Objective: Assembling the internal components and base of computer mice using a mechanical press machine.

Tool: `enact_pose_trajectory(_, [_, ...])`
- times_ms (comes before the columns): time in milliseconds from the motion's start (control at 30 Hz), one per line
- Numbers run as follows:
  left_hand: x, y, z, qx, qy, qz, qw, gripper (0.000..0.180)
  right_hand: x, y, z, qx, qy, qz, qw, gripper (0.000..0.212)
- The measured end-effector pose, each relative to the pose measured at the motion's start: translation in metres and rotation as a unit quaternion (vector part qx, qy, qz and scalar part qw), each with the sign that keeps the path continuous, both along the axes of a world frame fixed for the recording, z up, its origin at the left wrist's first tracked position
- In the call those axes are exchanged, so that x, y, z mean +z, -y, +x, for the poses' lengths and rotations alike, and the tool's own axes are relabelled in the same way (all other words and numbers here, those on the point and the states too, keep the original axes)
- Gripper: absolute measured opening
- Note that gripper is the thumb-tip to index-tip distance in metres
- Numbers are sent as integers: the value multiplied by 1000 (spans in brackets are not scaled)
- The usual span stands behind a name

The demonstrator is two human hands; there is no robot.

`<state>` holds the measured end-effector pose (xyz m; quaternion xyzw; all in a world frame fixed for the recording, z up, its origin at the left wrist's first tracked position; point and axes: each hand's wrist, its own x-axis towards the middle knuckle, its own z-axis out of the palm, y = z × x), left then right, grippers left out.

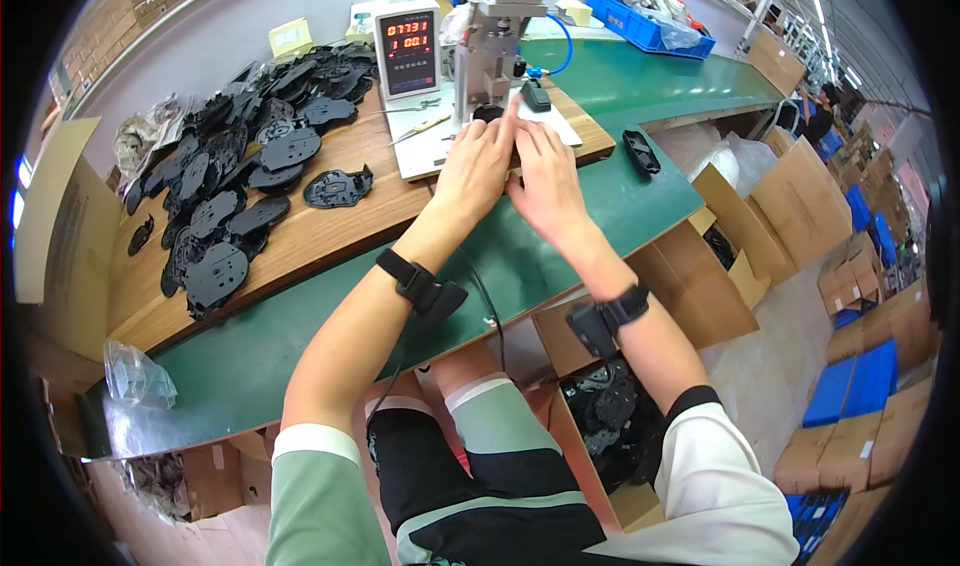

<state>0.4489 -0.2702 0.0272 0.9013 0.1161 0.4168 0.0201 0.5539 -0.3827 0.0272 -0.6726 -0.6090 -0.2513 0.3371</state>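
Observation:
My left hand (474,169) and my right hand (548,181) are side by side at the white base plate (420,156) of a small bench press (490,51). Both have their fingers bent and close together just below the press head. A sliver of a dark part (488,113) shows past the fingertips, but most of what they hold is hidden. Beside the right fingers a small black piece (536,97) lies on the base. Tweezers (420,129) rest on the plate to the left of my hands.
Many flat black plastic plates (218,274) are heaped on the wooden board at left. One plate (338,188) lies apart. A digital counter box (410,51) stands behind. A black oval shell (641,153) sits on the green table (640,206). Open cartons (795,201) stand at right.

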Motion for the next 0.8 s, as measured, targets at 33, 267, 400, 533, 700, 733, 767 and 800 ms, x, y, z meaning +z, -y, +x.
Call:
enact_pose_trajectory(33, [-1,0,-1,-17,9,0,1000,80,-7,-14,14,-4,2,-23,1000,54])
enact_pose_trajectory(267, [-16,-37,-84,216,7,-3,976,72,8,-28,11,5,18,-42,999,31])
enact_pose_trajectory(400, [-37,-56,-142,386,-167,-80,904,60,8,-28,18,-2,23,-62,998,36])
enact_pose_trajectory(533, [-46,-55,-166,242,-137,-99,955,64,9,-25,14,-3,22,-72,997,37])
enact_pose_trajectory(700, [-29,-38,-165,69,-135,-127,980,60,12,-25,14,-6,21,-74,997,37])
enact_pose_trajectory(733, [-30,-40,-167,63,-135,-115,982,58,13,-25,13,-6,16,-72,997,37])
enact_pose_trajectory(767, [-30,-41,-169,56,-135,-104,984,56,13,-26,11,-5,14,-71,997,36])
enact_pose_trajectory(800, [-31,-42,-171,61,-131,-105,984,52,14,-27,10,-3,13,-70,997,36])
